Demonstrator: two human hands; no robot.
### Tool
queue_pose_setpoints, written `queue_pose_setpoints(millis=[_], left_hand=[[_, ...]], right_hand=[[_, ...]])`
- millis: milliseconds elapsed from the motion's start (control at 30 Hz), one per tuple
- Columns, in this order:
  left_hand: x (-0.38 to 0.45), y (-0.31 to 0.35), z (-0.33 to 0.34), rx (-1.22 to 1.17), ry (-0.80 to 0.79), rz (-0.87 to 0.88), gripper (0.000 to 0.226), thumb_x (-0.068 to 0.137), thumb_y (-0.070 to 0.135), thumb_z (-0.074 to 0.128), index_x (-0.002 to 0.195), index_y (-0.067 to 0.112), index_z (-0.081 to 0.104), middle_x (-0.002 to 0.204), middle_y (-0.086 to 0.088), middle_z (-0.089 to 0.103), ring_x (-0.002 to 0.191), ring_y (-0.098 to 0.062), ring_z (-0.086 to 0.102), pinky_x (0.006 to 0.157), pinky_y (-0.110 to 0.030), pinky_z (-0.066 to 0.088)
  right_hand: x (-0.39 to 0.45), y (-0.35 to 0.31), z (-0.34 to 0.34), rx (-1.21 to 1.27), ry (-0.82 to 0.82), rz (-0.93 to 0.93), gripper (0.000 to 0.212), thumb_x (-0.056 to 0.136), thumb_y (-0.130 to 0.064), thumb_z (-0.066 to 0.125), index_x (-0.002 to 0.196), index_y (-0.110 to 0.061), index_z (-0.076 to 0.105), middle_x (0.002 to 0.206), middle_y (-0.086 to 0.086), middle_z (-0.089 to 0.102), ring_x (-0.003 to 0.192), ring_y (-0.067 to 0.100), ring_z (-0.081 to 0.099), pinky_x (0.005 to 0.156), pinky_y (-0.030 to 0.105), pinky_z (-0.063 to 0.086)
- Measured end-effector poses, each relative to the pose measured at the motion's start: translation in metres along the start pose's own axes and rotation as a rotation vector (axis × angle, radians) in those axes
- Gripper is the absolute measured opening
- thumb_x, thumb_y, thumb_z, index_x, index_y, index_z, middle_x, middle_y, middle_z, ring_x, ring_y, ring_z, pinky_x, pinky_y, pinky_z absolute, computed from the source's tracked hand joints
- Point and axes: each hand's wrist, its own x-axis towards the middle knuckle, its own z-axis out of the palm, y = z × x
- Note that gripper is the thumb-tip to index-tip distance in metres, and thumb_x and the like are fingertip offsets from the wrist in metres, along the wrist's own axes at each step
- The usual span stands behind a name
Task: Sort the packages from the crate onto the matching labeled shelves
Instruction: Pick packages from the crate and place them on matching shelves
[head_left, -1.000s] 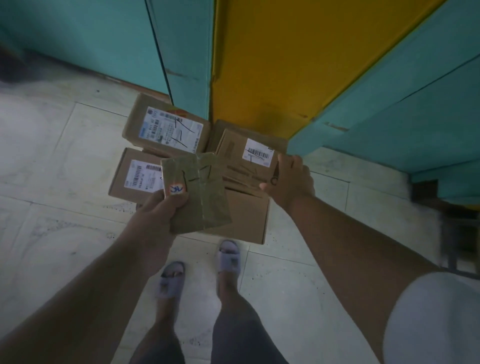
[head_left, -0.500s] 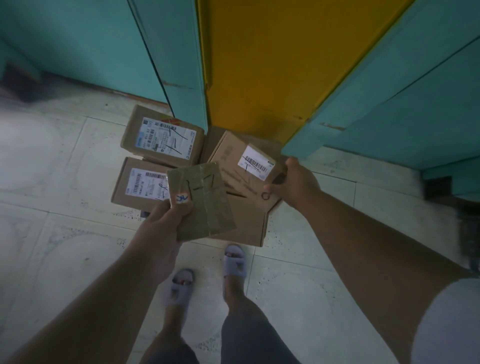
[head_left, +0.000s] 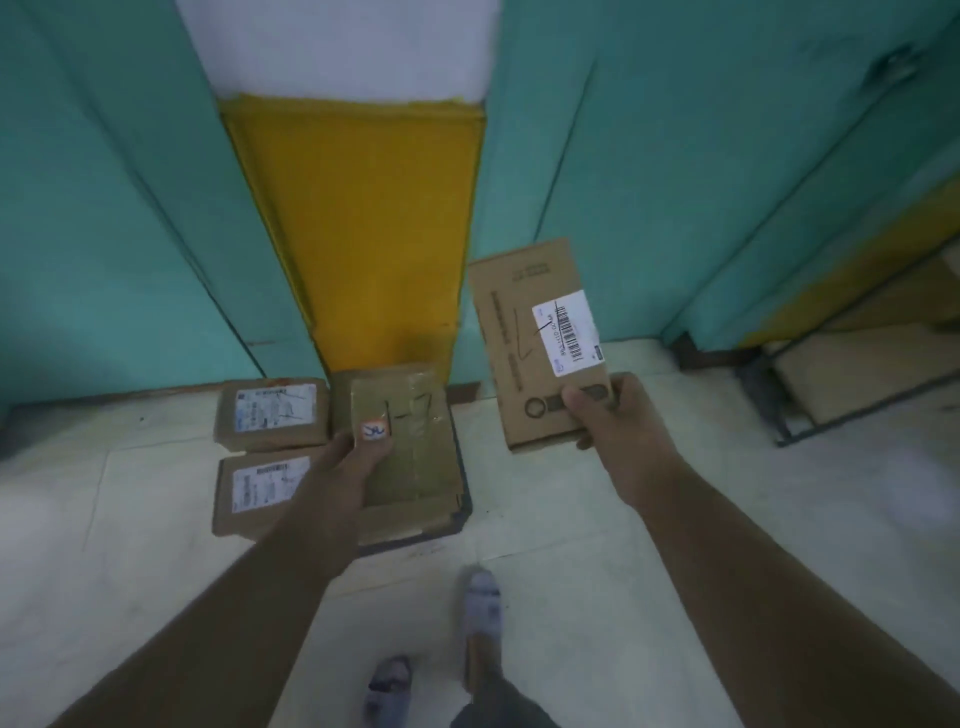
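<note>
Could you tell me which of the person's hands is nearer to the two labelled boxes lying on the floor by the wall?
The left hand, gripping a taped package, is right beside the two labelled boxes. The right hand holds a long carton well off to their right.

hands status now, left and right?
Left hand: holding a small taped package, thumb on top.
Right hand: holding a long cardboard box by its lower end, lifted off the floor.
</note>
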Motion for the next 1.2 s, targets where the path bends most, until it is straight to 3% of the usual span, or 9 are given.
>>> queue_pose_setpoints(millis=[133,267,333,533,633,733,900,1033,1200], left_hand=[[-0.035,0.013,0.055,0.187,-0.146,0.013,0.035,0.066,0.066,0.075,0.097,0.052,0.071,0.110,0.006,0.075,0.108,-0.029,0.068,0.099,-0.059,0.047],[-0.066,0.006,0.153,0.205,-0.247,0.078,0.013,0.091,0.044,0.066,0.100,0.034,0.065,0.110,0.007,0.070,0.104,-0.020,0.063,0.098,-0.046,0.043],[-0.073,-0.004,0.212,0.229,-0.302,0.122,0.010,0.093,0.034,0.066,0.102,0.030,0.065,0.107,0.003,0.072,0.096,-0.019,0.066,0.090,-0.041,0.045],[-0.098,-0.054,0.404,0.249,-0.455,0.183,0.015,0.090,0.014,0.066,0.105,0.017,0.069,0.102,-0.006,0.077,0.099,-0.024,0.070,0.099,-0.045,0.050],[-0.112,-0.080,0.491,0.264,-0.536,0.167,0.022,0.087,0.018,0.070,0.109,0.018,0.069,0.106,-0.006,0.076,0.098,-0.023,0.071,0.098,-0.044,0.050],[-0.112,-0.100,0.566,0.333,-0.605,0.161,0.041,0.074,0.032,0.074,0.113,0.021,0.068,0.106,-0.004,0.076,0.103,-0.026,0.070,0.102,-0.052,0.047],[-0.076,-0.129,0.691,0.407,-0.658,0.156,0.027,0.085,0.026,0.072,0.111,0.025,0.068,0.109,-0.003,0.075,0.104,-0.027,0.069,0.102,-0.054,0.048],[-0.042,-0.149,0.805,0.487,-0.781,0.056,0.066,0.051,0.060,0.086,0.111,0.042,0.068,0.120,0.001,0.071,0.111,-0.028,0.066,0.101,-0.055,0.047],[-0.067,-0.186,0.950,0.590,-0.933,-0.043,0.041,0.064,0.052,0.079,0.099,0.038,0.064,0.121,-0.005,0.067,0.113,-0.032,0.062,0.104,-0.059,0.043]], right_hand=[[-0.045,-0.005,-0.076,0.132,0.143,-0.028,0.023,0.091,-0.025,0.072,0.102,-0.014,0.056,0.098,0.004,0.073,0.083,0.017,0.071,0.059,0.029,0.051],[-0.072,-0.002,-0.170,0.193,0.275,-0.076,0.022,0.091,-0.025,0.071,0.105,-0.016,0.057,0.096,-0.003,0.073,0.083,0.012,0.072,0.059,0.025,0.051],[-0.077,0.007,-0.222,0.236,0.338,-0.095,0.020,0.092,-0.025,0.070,0.104,-0.017,0.057,0.095,-0.004,0.073,0.082,0.013,0.072,0.059,0.025,0.051],[-0.090,0.037,-0.401,0.260,0.509,-0.122,0.019,0.092,-0.024,0.069,0.105,-0.014,0.059,0.086,-0.003,0.074,0.064,0.002,0.068,0.053,0.020,0.049],[-0.090,0.047,-0.484,0.253,0.560,-0.139,0.018,0.093,-0.025,0.068,0.105,-0.014,0.059,0.082,-0.005,0.075,0.060,0.001,0.066,0.054,0.020,0.048],[-0.076,0.060,-0.547,0.282,0.622,-0.141,0.018,0.093,-0.027,0.068,0.106,-0.017,0.059,0.088,-0.004,0.076,0.071,0.007,0.071,0.060,0.024,0.050],[-0.020,0.096,-0.631,0.339,0.699,-0.105,0.016,0.095,-0.024,0.066,0.105,-0.016,0.056,0.088,-0.004,0.077,0.074,0.011,0.072,0.061,0.026,0.050],[0.016,0.115,-0.706,0.357,0.828,-0.049,0.019,0.095,-0.025,0.066,0.107,-0.014,0.057,0.087,-0.005,0.077,0.073,0.012,0.072,0.059,0.027,0.050],[0.024,0.140,-0.817,0.344,0.964,-0.007,0.021,0.095,-0.023,0.066,0.110,-0.013,0.056,0.084,-0.010,0.076,0.067,0.004,0.069,0.059,0.027,0.048]])
